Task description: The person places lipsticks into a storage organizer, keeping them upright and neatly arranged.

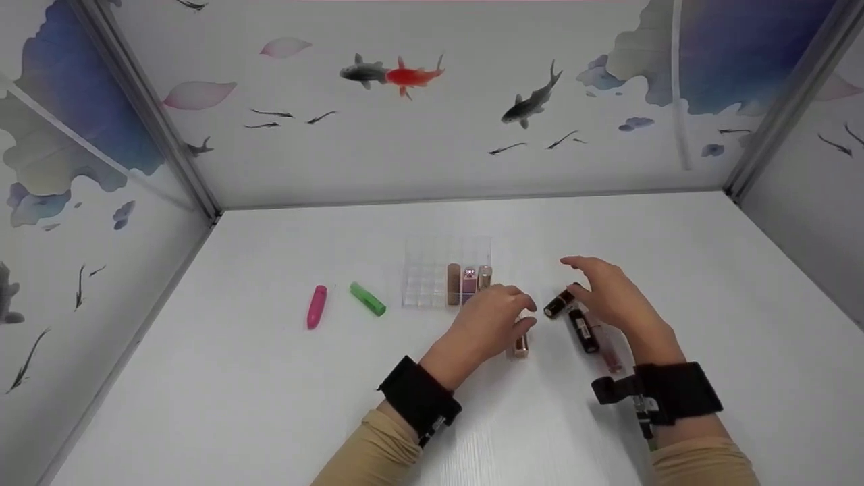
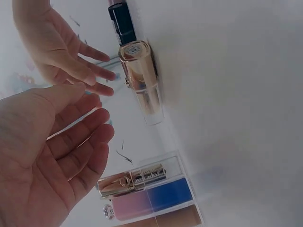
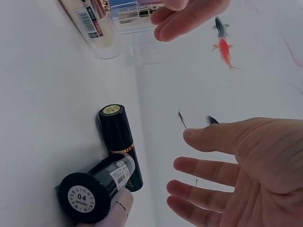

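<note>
My left hand (image 1: pixel 489 320) hovers over a gold lipstick (image 1: pixel 520 347) lying on the table, its fingers loosely bent and nothing in them. That lipstick has a clear cap, seen in the left wrist view. Above a black lipstick (image 3: pixel 113 132) and a black-capped tube labelled 04 (image 3: pixel 81 198), my right hand (image 1: pixel 611 293) is spread and holds nothing. A pinkish tube (image 1: pixel 611 354) lies against them, partly hidden. Left of my hands, a clear compartment organizer (image 1: pixel 422 273) holds a brown tube (image 1: pixel 453 283), a pink-and-blue tube (image 2: pixel 151 198) and a gold lipstick (image 2: pixel 135 182).
A bright pink tube (image 1: pixel 316 307) and a green tube (image 1: pixel 368 299) lie left of the organizer. White panels with painted fish (image 1: pixel 415 75) enclose the white table (image 1: pixel 223 378) at the back and sides.
</note>
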The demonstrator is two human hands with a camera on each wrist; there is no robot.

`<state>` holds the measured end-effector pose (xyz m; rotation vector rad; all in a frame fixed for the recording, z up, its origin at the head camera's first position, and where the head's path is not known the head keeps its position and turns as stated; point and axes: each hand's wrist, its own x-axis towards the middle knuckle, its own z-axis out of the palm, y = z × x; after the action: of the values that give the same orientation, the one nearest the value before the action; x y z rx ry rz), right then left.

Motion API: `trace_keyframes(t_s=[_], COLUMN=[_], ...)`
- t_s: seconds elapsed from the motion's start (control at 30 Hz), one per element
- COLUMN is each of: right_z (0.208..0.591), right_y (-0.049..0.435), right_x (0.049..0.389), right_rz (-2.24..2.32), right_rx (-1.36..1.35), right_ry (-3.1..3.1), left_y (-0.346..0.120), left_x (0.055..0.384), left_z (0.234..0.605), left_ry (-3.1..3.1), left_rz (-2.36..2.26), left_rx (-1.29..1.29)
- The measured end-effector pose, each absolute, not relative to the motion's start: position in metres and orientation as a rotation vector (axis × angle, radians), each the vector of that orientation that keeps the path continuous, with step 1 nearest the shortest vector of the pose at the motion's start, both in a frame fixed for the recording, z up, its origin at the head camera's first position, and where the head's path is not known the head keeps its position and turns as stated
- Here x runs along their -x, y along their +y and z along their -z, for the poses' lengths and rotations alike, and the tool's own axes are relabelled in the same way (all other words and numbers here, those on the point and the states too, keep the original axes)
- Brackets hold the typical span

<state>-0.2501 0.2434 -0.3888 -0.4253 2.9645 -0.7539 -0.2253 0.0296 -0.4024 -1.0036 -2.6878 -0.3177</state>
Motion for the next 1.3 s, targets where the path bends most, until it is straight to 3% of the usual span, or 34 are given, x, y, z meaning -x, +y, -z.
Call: trace_keyframes(t_s=[0.57,1.3], right_z=[0.41,0.424], right_y=[0.25,0.246], right_x=[0.257,0.264], right_rz=[0.682,0.672], right_rx=[0.367,0.316], right_ry=[2.998,3.007], left_y=[0.079,0.086], left_x=[0.224,0.223], left_z=[0.406,0.414], left_ry=[-2.937,-3.009], left_rz=[0.12,0.059], left_rx=[0.903,0.999])
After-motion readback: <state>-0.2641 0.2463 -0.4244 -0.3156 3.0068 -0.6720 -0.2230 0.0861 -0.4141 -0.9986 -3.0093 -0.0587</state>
